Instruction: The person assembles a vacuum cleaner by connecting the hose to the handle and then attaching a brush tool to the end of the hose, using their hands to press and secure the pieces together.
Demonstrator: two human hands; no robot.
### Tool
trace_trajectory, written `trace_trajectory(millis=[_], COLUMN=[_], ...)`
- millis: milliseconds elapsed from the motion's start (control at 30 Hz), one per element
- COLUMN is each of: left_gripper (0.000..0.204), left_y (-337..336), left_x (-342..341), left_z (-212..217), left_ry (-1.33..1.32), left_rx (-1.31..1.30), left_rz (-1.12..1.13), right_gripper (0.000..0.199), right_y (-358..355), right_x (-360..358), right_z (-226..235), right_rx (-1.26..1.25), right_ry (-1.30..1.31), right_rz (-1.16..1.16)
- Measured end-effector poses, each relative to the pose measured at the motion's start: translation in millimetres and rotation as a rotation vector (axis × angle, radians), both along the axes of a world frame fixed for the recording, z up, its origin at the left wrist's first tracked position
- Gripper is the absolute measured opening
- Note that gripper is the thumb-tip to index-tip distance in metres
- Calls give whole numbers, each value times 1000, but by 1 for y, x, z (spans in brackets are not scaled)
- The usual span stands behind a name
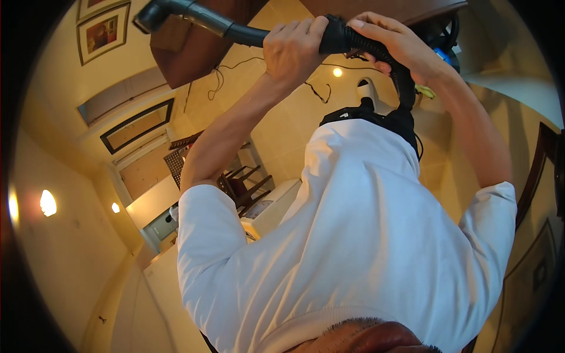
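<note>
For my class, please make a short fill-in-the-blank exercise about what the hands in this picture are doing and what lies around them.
1. Both hands grip a black vacuum ____.
2. The left hand holds the hose near its rigid black ____.
3. The right hand and the arms belong to a person in a ____ shirt.
4. Framed pictures hang on the ____.

Missing words: hose; tube; white; wall

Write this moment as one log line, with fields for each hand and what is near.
left hand: grips black vacuum hose | right hand: grips same hose | hose: bends down by the body | near: wooden table, tiled floor
</note>
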State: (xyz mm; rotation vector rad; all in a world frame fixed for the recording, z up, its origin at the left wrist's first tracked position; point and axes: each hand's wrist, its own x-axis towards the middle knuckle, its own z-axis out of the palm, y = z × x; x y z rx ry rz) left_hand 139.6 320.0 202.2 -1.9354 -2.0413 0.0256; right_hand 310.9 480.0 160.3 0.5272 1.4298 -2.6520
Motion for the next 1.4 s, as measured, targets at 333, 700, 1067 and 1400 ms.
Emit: trace_trajectory(millis=[333,700,1067,1400], left_gripper=[54,69,52,21], left_y=[14,28,31,54], left_x=[12,-14,18,25], left_z=[65,68,79,56], left_ry=[-74,-662,-73,131], left_rx=[-445,-995,-496,-139], left_rz=[-79,233,42,-95], right_gripper=[61,48,50,46], right_y=[-21,-9,3,12], right_x=[2,22,22,11], right_z=[-6,3,8,-18], right_rx=[760,1037,615,-176], right_ry=[125,289,325,112], right_rz=[55,-27,-151,-34])
